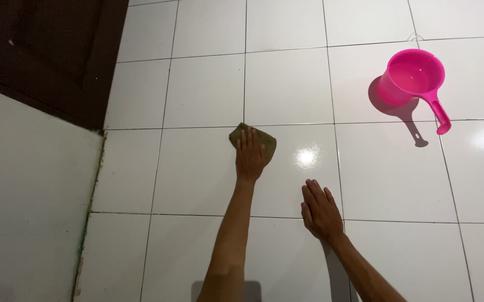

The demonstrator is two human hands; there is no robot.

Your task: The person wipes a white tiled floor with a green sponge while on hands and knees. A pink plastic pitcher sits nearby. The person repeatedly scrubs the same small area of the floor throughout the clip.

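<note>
My left hand (250, 156) is stretched forward and presses flat on a small olive-green cloth (267, 141) that lies on the white tiled floor (197, 168). The cloth shows at the fingertips and to the right of the hand. My right hand (320, 210) rests palm down on the tiles, nearer to me and to the right, fingers apart and holding nothing. A wet sheen and a bright reflection lie on the tile between the two hands.
A pink plastic dipper (412, 78) with a long handle, with water in it, stands on the floor at the far right. A dark wooden door (46, 50) fills the upper left. A white wall (24, 207) runs along the left.
</note>
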